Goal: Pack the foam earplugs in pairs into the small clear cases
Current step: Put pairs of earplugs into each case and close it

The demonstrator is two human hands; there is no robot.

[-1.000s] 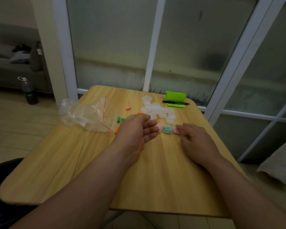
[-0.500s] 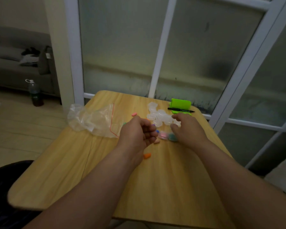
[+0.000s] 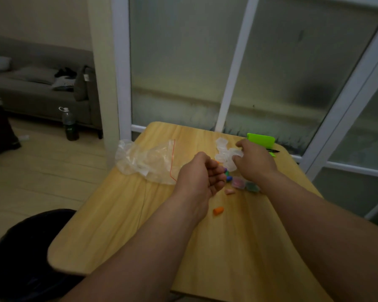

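Note:
A pile of small clear cases lies at the far side of the wooden table. My right hand is on that pile, its fingers curled round one clear case. My left hand hovers just left of it, fingers curled, with a green and purple earplug showing at the fingertips. A blue earplug, a pale pink one and an orange one lie loose. Two filled cases, one pink and one green, sit by my right wrist.
A crumpled clear zip bag lies on the table's left side. A bright green holder with a black pen stands at the far right corner. Frosted glass doors rise behind the table. A bottle stands on the floor at left.
My right hand has moved from the filled cases up onto the pile of clear cases. My left hand has curled its fingers and drawn back. The camera has tilted and shifted.

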